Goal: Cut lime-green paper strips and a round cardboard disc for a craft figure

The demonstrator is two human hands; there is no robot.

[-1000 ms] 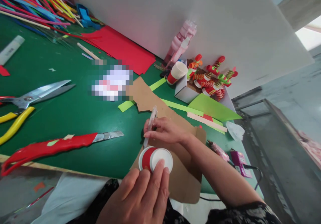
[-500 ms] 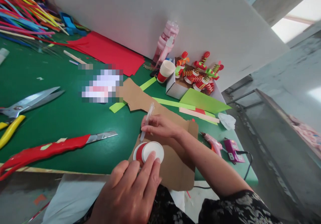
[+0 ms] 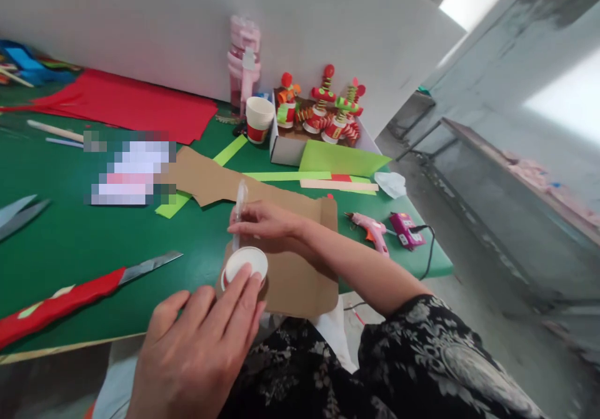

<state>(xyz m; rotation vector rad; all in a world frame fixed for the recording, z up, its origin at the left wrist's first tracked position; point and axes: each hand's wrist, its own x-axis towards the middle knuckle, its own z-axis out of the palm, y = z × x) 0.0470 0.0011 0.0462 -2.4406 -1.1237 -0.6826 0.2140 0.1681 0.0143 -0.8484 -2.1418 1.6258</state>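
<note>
A small white-and-red paper cup (image 3: pixel 247 259) stands upside down on a piece of brown cardboard (image 3: pixel 300 275). Fingertips of my left hand (image 3: pixel 201 338) press on its white base and hold it in place; the thumb is hidden. Just beyond the cup, my right hand (image 3: pixel 260 220) grips a clear pen (image 3: pixel 240 203) between thumb and fingers. The pen stands nearly upright, its tip down by the cup's far left rim. Whether the tip touches the cardboard is hard to tell.
A red utility knife (image 3: pixel 89 294) and scissors (image 3: pixel 21 216) lie left. Behind are red paper (image 3: pixel 131 106), stacked paper cups (image 3: pixel 259 119), a pink bottle (image 3: pixel 244 62) and a box (image 3: pixel 288 150) of paper-cup figures. On the right lies a pink glue gun (image 3: pixel 370 228) beside a purple box (image 3: pixel 405 230).
My view has swung to the right, so the table's things sit further left. The cup tilted before, showing its red side; now its base faces up. Both hands keep their holds.
</note>
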